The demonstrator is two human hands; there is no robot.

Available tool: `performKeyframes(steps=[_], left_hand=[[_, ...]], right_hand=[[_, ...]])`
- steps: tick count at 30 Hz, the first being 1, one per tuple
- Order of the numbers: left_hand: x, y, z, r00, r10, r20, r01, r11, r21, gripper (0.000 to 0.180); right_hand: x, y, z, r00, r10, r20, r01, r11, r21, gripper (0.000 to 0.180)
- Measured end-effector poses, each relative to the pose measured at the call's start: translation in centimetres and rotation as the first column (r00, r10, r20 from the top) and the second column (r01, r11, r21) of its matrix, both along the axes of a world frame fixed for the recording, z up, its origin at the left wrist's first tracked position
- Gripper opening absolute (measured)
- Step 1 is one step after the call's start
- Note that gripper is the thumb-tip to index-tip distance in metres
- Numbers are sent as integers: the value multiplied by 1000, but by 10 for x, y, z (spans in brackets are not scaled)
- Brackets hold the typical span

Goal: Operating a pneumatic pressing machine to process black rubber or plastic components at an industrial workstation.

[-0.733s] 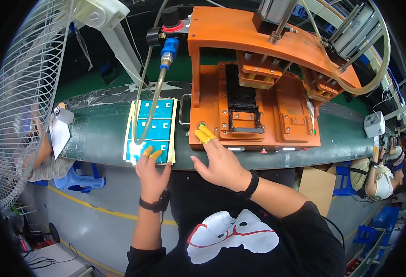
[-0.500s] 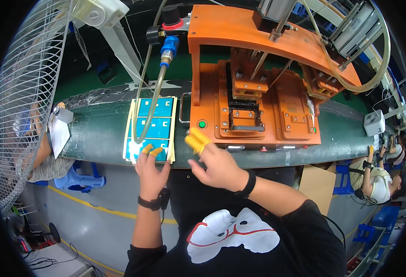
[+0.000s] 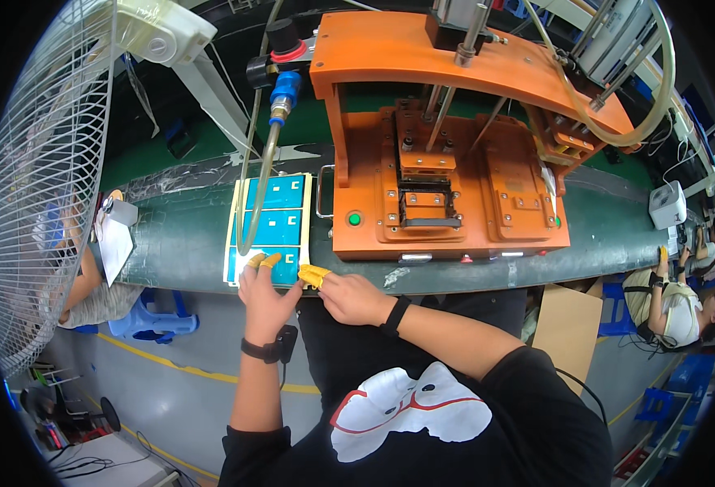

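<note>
A stack of pale-backed sheets with blue rectangular panels (image 3: 276, 227) lies on the green bench to the left of an orange press. My left hand (image 3: 266, 296) rests on its near panel, fingers apart and yellow finger covers on two fingertips. Its thumb reaches toward the stack's near right corner. There my right hand (image 3: 349, 297) meets it, the yellow-covered fingers drawn together. Whatever they pinch at that corner is too small to make out. Behind, the orange press (image 3: 455, 242) holds a black frame (image 3: 430, 221) under its left pressing head (image 3: 426, 162).
A clear hose (image 3: 261, 195) hangs over the sheets from a blue fitting. A green button (image 3: 355, 219) sits on the press's front left. A wire fan guard (image 3: 49, 178) fills the left side. Other people sit at both ends of the bench (image 3: 179, 243). Cardboard (image 3: 567, 325) stands below right.
My right hand has moved left and down, from beside the green button to the sheets' corner, its fingers closing. My left hand stays on the sheets. The left pressing head appears lower.
</note>
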State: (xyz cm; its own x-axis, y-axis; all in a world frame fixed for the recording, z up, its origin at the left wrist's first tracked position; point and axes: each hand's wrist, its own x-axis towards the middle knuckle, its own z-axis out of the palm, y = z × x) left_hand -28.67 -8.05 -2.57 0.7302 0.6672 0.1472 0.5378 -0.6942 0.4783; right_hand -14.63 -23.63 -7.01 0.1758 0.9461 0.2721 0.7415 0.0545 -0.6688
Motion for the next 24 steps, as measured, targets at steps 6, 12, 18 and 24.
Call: performKeyframes(steps=[6,12,18,24], left_hand=[[1,-3,-4,1000,-28,6,27,994,103,61],[0,25,-7,983,-114,144,103,991,85,53],[-33,156,16,963,183,199,-225,951,213,39],[-61,161,80,916,214,340,-338,869,363,37]], right_hand=[[-2,0,1,1000,-28,2,28,998,49,22],[0,1,4,1000,-20,-18,20,1000,-7,25],[-4,2,6,999,-13,-30,15,998,58,28],[4,-11,12,1000,-7,-2,7,997,72,30]])
